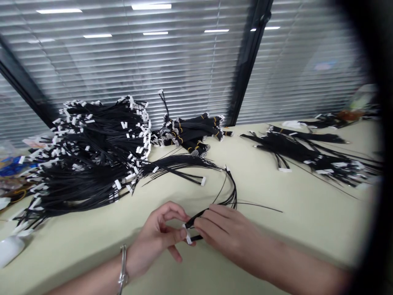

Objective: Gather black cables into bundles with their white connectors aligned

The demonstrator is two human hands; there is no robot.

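Near the front of the table, my left hand (164, 233) pinches a small white connector (188, 236) between thumb and fingers. Black wires (232, 192) run from that connector to the right, under my right hand (222, 227), and curve up and back over the table. The fingers of my right hand are closed around these wires close to the connector. Their tips and part of the wires are hidden behind the hand. Thin single strands (260, 206) stick out to the right beyond my knuckles.
A large pile of black cables with white connectors (98, 139) stands back left on the pale table (307, 221). Behind the hands lie bundles with yellow bands (196, 131), and more black cables (303, 153) lie right. A white object (11, 250) sits front left. Window blinds (138, 61) close off the back.
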